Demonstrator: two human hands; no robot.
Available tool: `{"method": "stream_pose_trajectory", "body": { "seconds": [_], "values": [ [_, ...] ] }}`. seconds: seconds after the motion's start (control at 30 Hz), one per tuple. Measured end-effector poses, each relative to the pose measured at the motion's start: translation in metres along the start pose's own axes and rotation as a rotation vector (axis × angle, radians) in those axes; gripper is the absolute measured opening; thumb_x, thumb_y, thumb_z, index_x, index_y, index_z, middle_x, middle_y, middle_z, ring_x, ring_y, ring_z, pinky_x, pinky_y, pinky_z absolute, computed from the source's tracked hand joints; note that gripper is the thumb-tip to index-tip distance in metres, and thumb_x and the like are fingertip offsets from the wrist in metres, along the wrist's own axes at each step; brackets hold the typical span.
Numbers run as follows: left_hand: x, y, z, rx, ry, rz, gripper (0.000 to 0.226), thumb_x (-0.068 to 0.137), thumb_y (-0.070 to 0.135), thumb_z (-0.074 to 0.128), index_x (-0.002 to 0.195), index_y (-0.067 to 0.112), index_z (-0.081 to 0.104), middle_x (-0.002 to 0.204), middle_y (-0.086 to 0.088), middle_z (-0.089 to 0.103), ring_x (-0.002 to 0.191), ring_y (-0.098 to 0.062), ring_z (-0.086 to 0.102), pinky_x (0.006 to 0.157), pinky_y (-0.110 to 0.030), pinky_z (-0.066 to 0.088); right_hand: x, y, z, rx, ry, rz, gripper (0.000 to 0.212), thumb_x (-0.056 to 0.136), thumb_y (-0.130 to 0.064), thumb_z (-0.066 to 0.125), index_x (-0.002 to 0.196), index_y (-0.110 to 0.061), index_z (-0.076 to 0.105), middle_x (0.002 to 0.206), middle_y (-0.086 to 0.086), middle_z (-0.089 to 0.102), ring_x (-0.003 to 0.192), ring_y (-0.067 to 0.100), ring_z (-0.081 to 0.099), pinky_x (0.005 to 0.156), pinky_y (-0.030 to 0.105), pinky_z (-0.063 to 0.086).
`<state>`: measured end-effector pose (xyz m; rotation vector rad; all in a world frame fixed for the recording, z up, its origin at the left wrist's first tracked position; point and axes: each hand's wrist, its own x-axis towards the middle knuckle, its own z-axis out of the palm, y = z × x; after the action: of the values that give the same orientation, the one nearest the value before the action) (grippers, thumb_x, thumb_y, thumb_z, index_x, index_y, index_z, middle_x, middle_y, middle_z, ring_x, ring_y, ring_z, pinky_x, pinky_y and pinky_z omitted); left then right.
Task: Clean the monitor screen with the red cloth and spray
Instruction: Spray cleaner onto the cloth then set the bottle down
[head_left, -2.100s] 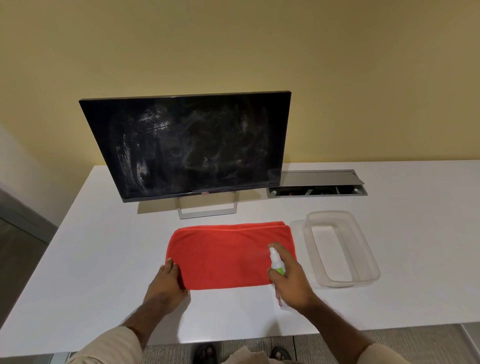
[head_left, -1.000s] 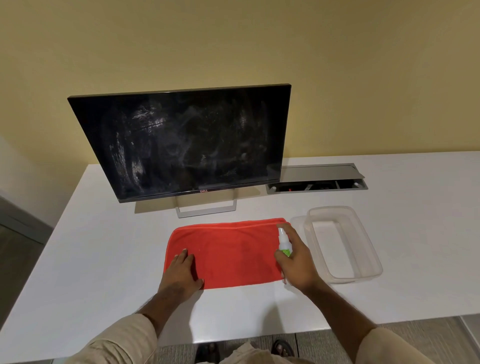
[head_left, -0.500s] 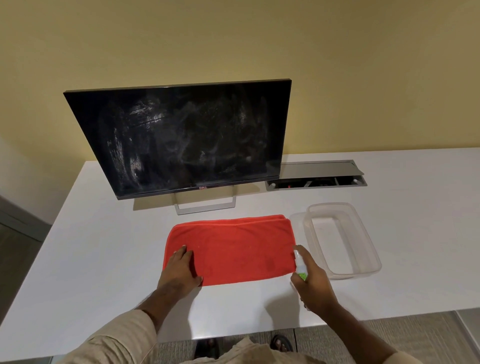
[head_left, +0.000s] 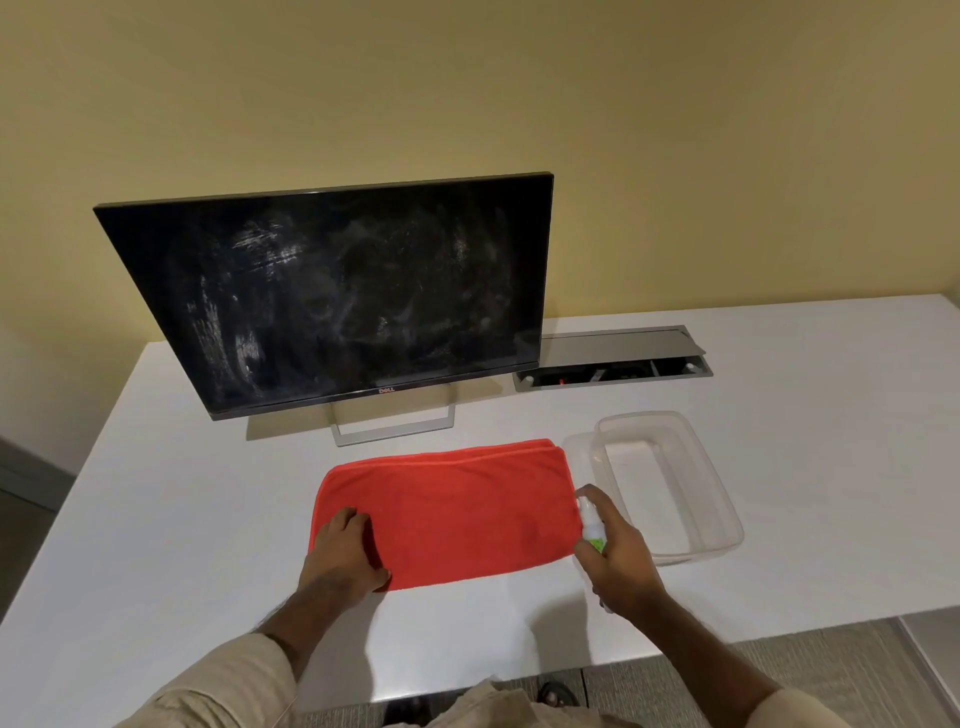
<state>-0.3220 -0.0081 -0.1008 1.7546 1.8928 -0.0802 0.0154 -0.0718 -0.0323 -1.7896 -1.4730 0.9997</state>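
Observation:
A black monitor (head_left: 332, 296) with a smeared, dusty screen stands on its silver stand at the back of the white table (head_left: 156, 519). In front of it a folded red cloth (head_left: 457, 504) lies flat. My left hand (head_left: 340, 556) rests palm down on the cloth's near left corner, fingers together. My right hand (head_left: 618, 561) is closed around a small white and green spray bottle (head_left: 591, 525), held upright just off the cloth's right edge with its nozzle toward the cloth.
A clear plastic container (head_left: 717, 504) sits right of the cloth, close to my right hand. Behind it a grey cable hatch (head_left: 613, 358) stands open in the tabletop. Yellow wall behind; the table's front edge is near my body.
My right hand has carried the spray bottle from over the cloth's right part to just beyond its right edge. My left hand slid a little further onto the cloth's corner. The view shifted.

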Motion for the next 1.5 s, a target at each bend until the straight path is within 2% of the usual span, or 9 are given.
{"method": "stream_pose_trajectory", "body": {
  "seconds": [0.17, 0.3, 0.43, 0.53, 0.73, 0.87, 1.1, 1.27, 1.5],
  "values": [
    [0.001, 0.006, -0.003, -0.015, 0.023, 0.016, 0.095, 0.056, 0.051, 0.077, 0.138, 0.019, 0.043, 0.14, -0.003, 0.046, 0.124, -0.025, 0.047, 0.104, -0.041, 0.047, 0.014, -0.007, -0.001, 0.035, 0.028, -0.058, 0.065, 0.091, -0.005, 0.054, 0.144, -0.036, 0.034, 0.118, -0.015, 0.062, 0.066, 0.009, 0.067, 0.056, 0.022, 0.054],
    [0.005, 0.014, -0.006, -0.028, 0.054, 0.019, 0.09, 0.063, 0.051, 0.075, 0.14, 0.018, 0.042, 0.143, -0.002, 0.043, 0.129, -0.024, 0.044, 0.11, -0.038, 0.04, 0.031, -0.017, -0.001, -0.02, -0.015, -0.071, 0.056, 0.095, -0.012, 0.053, 0.146, -0.027, 0.036, 0.121, -0.007, 0.063, 0.098, 0.007, 0.063, 0.083, 0.025, 0.055],
    [0.013, 0.02, -0.01, -0.026, 0.071, 0.027, 0.089, 0.067, 0.051, 0.073, 0.142, 0.018, 0.04, 0.145, -0.002, 0.041, 0.131, -0.024, 0.041, 0.11, -0.037, 0.038, 0.046, -0.016, 0.0, -0.02, 0.02, -0.096, 0.055, 0.093, -0.015, 0.056, 0.144, -0.027, 0.036, 0.121, -0.016, 0.059, 0.104, 0.005, 0.061, 0.091, 0.03, 0.054],
    [0.02, 0.023, -0.013, -0.027, 0.09, 0.034, 0.087, 0.07, 0.051, 0.072, 0.143, 0.018, 0.04, 0.147, -0.002, 0.04, 0.132, -0.024, 0.041, 0.111, -0.037, 0.038, 0.059, -0.018, -0.001, 0.082, 0.055, -0.035, 0.05, 0.096, -0.024, 0.058, 0.14, -0.031, 0.037, 0.124, -0.018, 0.054, 0.104, 0.006, 0.06, 0.088, 0.028, 0.054],
    [0.035, 0.027, -0.015, -0.036, 0.099, 0.022, 0.085, 0.073, 0.05, 0.071, 0.145, 0.018, 0.039, 0.151, -0.003, 0.038, 0.136, -0.024, 0.038, 0.113, -0.037, 0.034, 0.098, -0.039, -0.019, 0.258, 0.197, -0.026, 0.007, 0.097, -0.022, 0.056, 0.104, -0.023, 0.055, 0.086, 0.005, 0.062, 0.066, 0.013, 0.058, 0.053, 0.02, 0.05],
    [0.044, 0.029, -0.013, -0.047, 0.097, 0.022, 0.087, 0.075, 0.053, 0.069, 0.147, 0.017, 0.036, 0.152, -0.004, 0.037, 0.138, -0.025, 0.036, 0.115, -0.039, 0.034, 0.134, -0.045, -0.03, 0.259, 0.232, -0.047, 0.026, 0.094, -0.027, 0.062, 0.116, -0.017, 0.056, 0.09, 0.004, 0.06, 0.071, 0.013, 0.057, 0.059, 0.024, 0.053],
    [0.051, 0.024, -0.003, -0.054, 0.107, 0.01, 0.093, 0.076, 0.064, 0.065, 0.151, 0.021, 0.028, 0.156, -0.002, 0.032, 0.141, -0.025, 0.033, 0.117, -0.044, 0.032, 0.185, -0.039, -0.053, 0.285, 0.34, -0.031, 0.025, 0.079, -0.014, 0.079, 0.099, -0.019, 0.065, 0.09, 0.001, 0.067, 0.079, 0.011, 0.059, 0.074, 0.026, 0.051],
    [0.052, 0.024, 0.003, -0.064, 0.125, -0.008, 0.092, 0.077, 0.066, 0.063, 0.151, 0.023, 0.028, 0.156, -0.001, 0.032, 0.142, -0.026, 0.033, 0.117, -0.046, 0.031, 0.207, -0.023, -0.058, 0.077, 0.299, -0.01, 0.028, 0.074, -0.011, 0.083, 0.097, -0.009, 0.067, 0.086, 0.003, 0.067, 0.076, 0.012, 0.06, 0.069, 0.021, 0.046],
    [0.053, 0.021, 0.005, -0.064, 0.118, -0.028, 0.093, 0.078, 0.066, 0.062, 0.152, 0.024, 0.025, 0.158, 0.0, 0.029, 0.144, -0.025, 0.03, 0.118, -0.046, 0.028, 0.226, 0.004, -0.048, -0.184, 0.249, 0.114, 0.032, 0.067, -0.016, 0.084, 0.091, -0.012, 0.063, 0.088, 0.007, 0.065, 0.08, 0.025, 0.059, 0.073, 0.037, 0.05]
  ]
}}
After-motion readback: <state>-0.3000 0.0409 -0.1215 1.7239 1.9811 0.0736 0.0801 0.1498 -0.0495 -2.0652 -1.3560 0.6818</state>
